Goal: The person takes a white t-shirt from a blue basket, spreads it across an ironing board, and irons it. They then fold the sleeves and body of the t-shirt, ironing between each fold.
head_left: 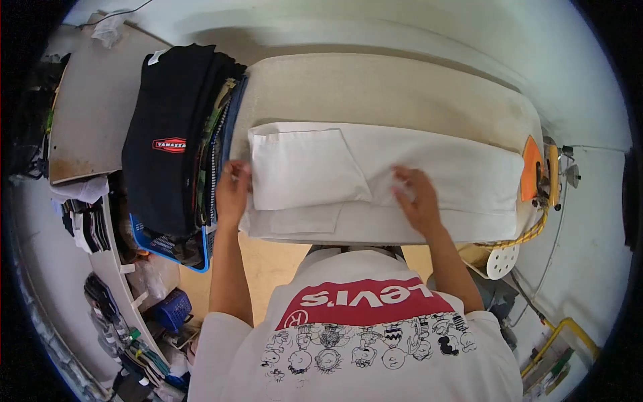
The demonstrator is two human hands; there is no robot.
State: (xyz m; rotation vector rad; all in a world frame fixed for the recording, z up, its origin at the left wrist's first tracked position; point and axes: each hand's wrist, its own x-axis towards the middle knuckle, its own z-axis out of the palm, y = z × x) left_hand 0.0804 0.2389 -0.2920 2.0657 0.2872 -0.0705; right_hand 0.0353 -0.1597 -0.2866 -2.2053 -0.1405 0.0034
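A long white garment [442,174] lies flat and folded lengthwise on the padded ironing board. Its sleeve or leg end [301,167] is turned back over the left part as a flat panel, with another white layer [308,220] showing below. At the garment's left edge is my left hand [232,194], its fingers loosely bent and slightly blurred, with nothing visible in them. My right hand [420,201] hovers over or lightly touches the cloth right of the panel. Its thumb and fingers are apart, the tips smeared by motion.
The beige ironing board [395,87] runs along the wall. Folded clothes [161,141], black on top, are stacked at its left end above a blue basket [171,250]. An iron [551,174] stands at the right end by an orange piece [531,167], its yellowish cord [529,234] hanging near the edge.
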